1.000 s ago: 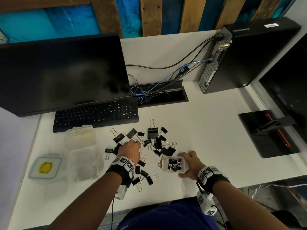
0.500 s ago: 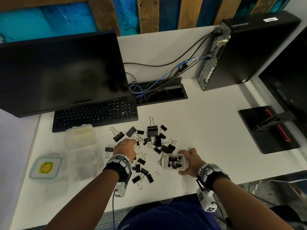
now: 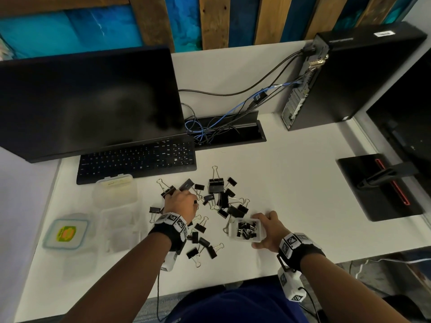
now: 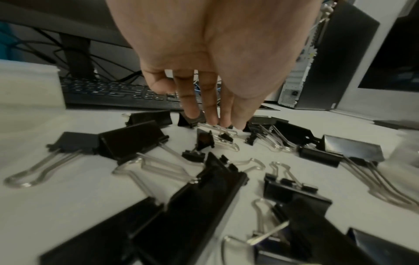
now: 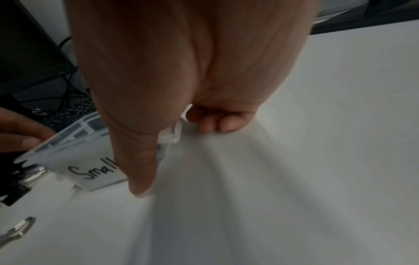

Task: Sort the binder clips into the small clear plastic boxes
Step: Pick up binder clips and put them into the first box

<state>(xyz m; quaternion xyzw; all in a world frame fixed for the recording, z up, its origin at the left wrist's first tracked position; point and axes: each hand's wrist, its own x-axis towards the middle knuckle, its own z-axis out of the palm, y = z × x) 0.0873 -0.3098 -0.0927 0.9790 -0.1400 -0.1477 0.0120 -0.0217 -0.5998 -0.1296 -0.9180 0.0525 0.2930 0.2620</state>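
Observation:
Black binder clips (image 3: 220, 198) of mixed sizes lie scattered on the white desk (image 3: 291, 183). My left hand (image 3: 186, 199) hovers over the pile's left part. In the left wrist view its fingers (image 4: 212, 118) point straight down, tips touching the wire handle of a clip (image 4: 223, 132), and they hold nothing. My right hand (image 3: 263, 229) grips a small clear box (image 3: 247, 230) holding several small clips, at the pile's near right edge. The right wrist view shows my thumb (image 5: 140, 170) across the box's label, which reads "Small" (image 5: 90, 172).
Clear plastic boxes (image 3: 116, 190) (image 3: 121, 227) and a lidded container with a yellow label (image 3: 66, 234) sit to the left. A keyboard (image 3: 137, 159) and monitor (image 3: 88, 101) stand behind the pile. A cable tray (image 3: 233, 134), PC tower (image 3: 349, 75) and monitor base (image 3: 382, 187) are on the right.
My left hand has crept a little farther from me over the clips. The right hand and its box have stayed put.

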